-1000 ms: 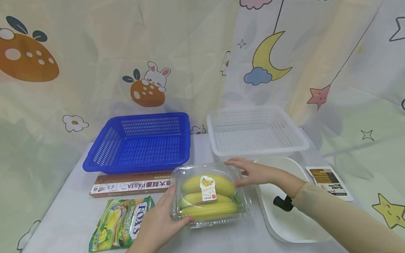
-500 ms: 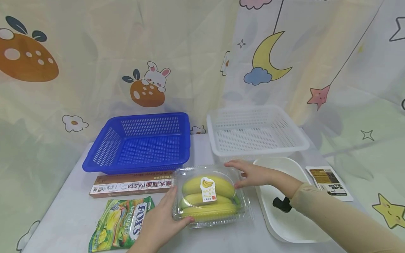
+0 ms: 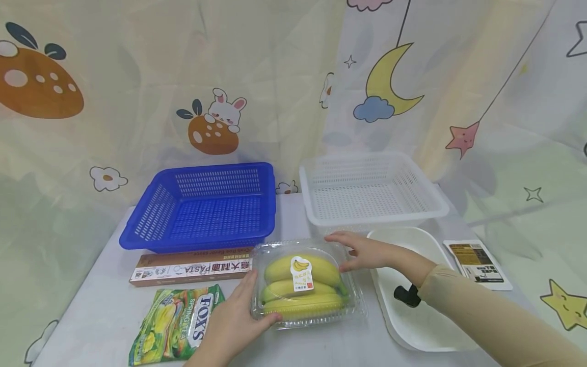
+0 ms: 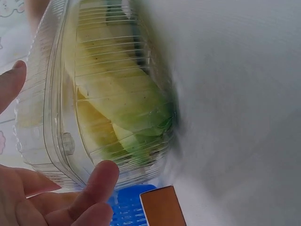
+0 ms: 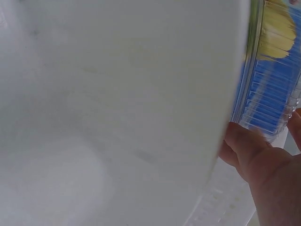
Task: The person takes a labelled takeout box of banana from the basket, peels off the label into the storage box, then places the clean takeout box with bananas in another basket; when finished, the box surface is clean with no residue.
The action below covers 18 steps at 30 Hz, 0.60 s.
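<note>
A clear plastic box of bananas (image 3: pixel 300 285) with a white label sits at the front middle of the table. My left hand (image 3: pixel 234 316) holds its left side, the thumb at the near corner. In the left wrist view, the fingers (image 4: pixel 101 181) of that hand press against the ribbed wall of the box (image 4: pixel 117 94). At the far right corner, my right hand (image 3: pixel 367 252) grips the box, thumb and fingers spread around the corner. The right wrist view has this hand (image 5: pixel 268 160) at the edge of the box, partly cut off by the frame.
A blue basket (image 3: pixel 271 204) and a white basket (image 3: pixel 316 219) stand behind. Left of the bananas lie a pasta box (image 3: pixel 188 267) and a green candy bag (image 3: pixel 174 323). A white tray (image 3: pixel 412 326) stands under my right arm, with a flat packet (image 3: pixel 477 265) beyond it.
The box of bananas shifted very slightly between the first two frames, with both hands staying on it. Otherwise the scene stays the same.
</note>
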{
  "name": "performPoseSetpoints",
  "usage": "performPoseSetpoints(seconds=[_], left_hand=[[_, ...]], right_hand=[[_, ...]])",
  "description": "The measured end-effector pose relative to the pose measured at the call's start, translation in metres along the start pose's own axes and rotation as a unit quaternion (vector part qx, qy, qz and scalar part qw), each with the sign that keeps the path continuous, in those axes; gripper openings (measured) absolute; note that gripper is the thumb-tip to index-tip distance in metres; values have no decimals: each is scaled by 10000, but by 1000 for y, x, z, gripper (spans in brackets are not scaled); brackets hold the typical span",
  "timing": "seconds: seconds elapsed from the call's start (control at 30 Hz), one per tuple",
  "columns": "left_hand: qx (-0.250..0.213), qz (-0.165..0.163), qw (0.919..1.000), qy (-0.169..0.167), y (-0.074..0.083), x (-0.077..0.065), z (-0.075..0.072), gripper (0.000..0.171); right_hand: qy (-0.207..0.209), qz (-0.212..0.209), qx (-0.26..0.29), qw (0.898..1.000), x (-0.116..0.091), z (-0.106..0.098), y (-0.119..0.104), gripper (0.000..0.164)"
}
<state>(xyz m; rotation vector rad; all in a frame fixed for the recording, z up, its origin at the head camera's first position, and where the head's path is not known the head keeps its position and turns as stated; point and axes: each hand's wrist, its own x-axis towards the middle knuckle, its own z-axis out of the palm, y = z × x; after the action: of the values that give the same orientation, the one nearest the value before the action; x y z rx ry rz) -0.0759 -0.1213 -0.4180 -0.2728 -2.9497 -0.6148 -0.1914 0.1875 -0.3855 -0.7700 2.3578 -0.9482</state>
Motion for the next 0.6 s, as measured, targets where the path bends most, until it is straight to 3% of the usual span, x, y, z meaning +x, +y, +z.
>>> performPoseSetpoints(seconds=[0.17, 0.27, 0.43, 0.6], left_hand=[[104, 48, 9999, -32, 2, 1, -2, 98], [225, 138, 9995, 149, 3, 4, -3, 96], [404, 550, 9967, 432, 9, 15, 0, 93], [477, 1073, 9928, 229, 17, 32, 2, 99]], right_hand=[[51, 55, -81, 9999, -1, 0, -2, 74], [167, 138, -538, 9983, -2, 1, -6, 72], [368, 324, -1428, 9885, -5, 4, -21, 69], [626, -92, -1792, 9818, -7, 10, -36, 56]])
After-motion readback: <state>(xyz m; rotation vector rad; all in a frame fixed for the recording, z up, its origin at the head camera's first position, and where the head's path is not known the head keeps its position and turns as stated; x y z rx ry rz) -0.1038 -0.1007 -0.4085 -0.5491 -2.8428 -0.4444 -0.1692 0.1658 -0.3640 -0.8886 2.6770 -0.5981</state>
